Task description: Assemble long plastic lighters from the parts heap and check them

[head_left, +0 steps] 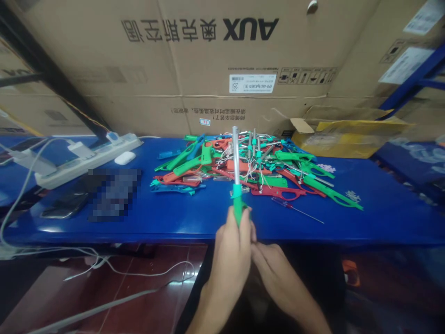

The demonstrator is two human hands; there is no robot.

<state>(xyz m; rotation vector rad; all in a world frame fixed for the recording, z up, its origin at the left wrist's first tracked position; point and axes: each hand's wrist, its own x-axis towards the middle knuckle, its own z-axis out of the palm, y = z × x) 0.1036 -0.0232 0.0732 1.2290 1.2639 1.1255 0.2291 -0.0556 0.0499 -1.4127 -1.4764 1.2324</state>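
In the middle of the head view, a green long-reach lighter [238, 208] stands nearly upright with its silver metal tube pointing up and away. My left hand [236, 236] is closed around its green body, just below the teal collar. Close against it, my right hand [266, 257] is closed at the lower end of the lighter; its fingertips are partly hidden behind the left hand. Beyond my hands lies a pile of lighter parts: green handles [189, 169], a red handle [278, 190], blue pieces, metal tubes and thin white wires.
A thin screwdriver [301, 212] lies on the blue table [194, 215] right of my hands. To the left are a white power strip [86, 162], a dark phone [64, 206] and a white earbud case [124, 158]. A yellow-taped carton [344, 139] stands back right, before large cardboard [205, 60].
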